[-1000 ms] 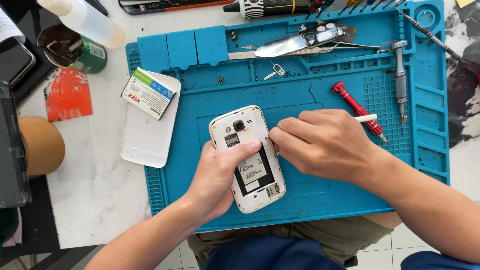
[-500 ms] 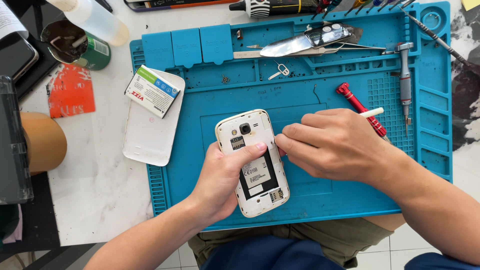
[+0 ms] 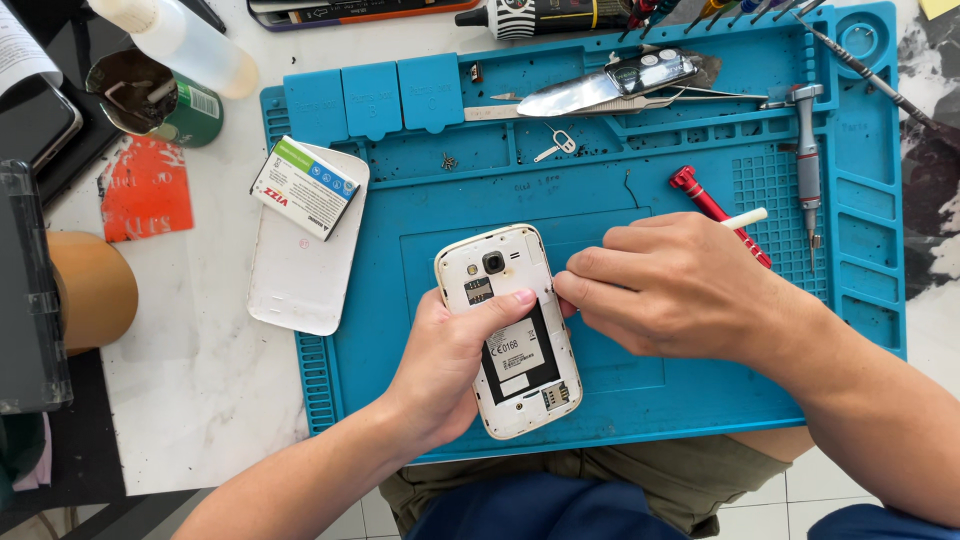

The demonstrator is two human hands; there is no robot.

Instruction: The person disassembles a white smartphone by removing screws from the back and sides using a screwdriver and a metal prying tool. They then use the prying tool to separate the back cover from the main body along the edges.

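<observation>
Phone (image 3: 508, 330): white, face down, back cover off, battery bay empty; lies on the blue mat (image 3: 420, 260) near its front edge.
Left hand (image 3: 445, 365): closed around the phone's lower left side, thumb on the bay.
Right hand (image 3: 680, 290): fingers pinched on a thin white-handled tool (image 3: 745, 217), tip at the phone's upper right edge.
Back cover (image 3: 300, 260): set aside, half on the desk (image 3: 180, 400).
Battery (image 3: 305, 187): removed, resting on the cover.
Progress: opened and emptied; frame work apparently under way, reassembly not begun.
</observation>
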